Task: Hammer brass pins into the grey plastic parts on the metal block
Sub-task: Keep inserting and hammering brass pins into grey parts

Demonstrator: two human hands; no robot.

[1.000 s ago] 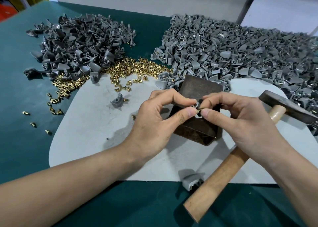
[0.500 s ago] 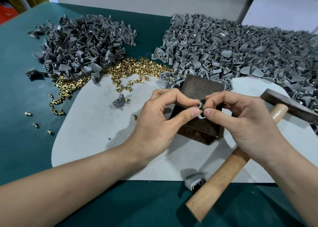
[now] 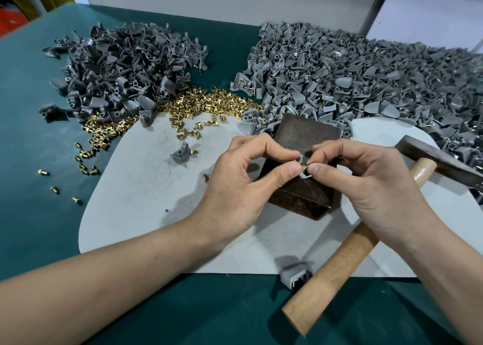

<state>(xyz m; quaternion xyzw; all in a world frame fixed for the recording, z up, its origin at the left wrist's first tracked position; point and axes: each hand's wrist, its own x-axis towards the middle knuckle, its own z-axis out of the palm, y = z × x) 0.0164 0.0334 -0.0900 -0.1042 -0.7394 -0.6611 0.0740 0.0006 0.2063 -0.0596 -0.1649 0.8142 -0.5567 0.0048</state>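
Lying on the green tabletop (image 3: 31, 109) at far left are a few stray pins (image 3: 43, 172), with the left pile (image 3: 125, 70) of dark grey parts behind them. A heap of brass pins (image 3: 209, 104) spreads from that pile's near edge onto the pale mat (image 3: 146, 214), where a lone part (image 3: 181, 154) sits with one pin touching it. Over the mat's middle, the left hand (image 3: 243, 188) pinches a grey part (image 3: 300, 160) between thumb and forefinger above the block (image 3: 305, 135); whether the part touches the block cannot be told. Against that part, the right hand (image 3: 371, 182) pinches a pin (image 3: 305, 166) with thumb and forefinger curled. A finished part (image 3: 295, 274) lies at the mat's front edge, just beside the wooden handle of the hammer (image 3: 339, 266), which rests unheld under the right wrist, head pointing right. The right pile (image 3: 366, 78), lighter grey, fills the far right.
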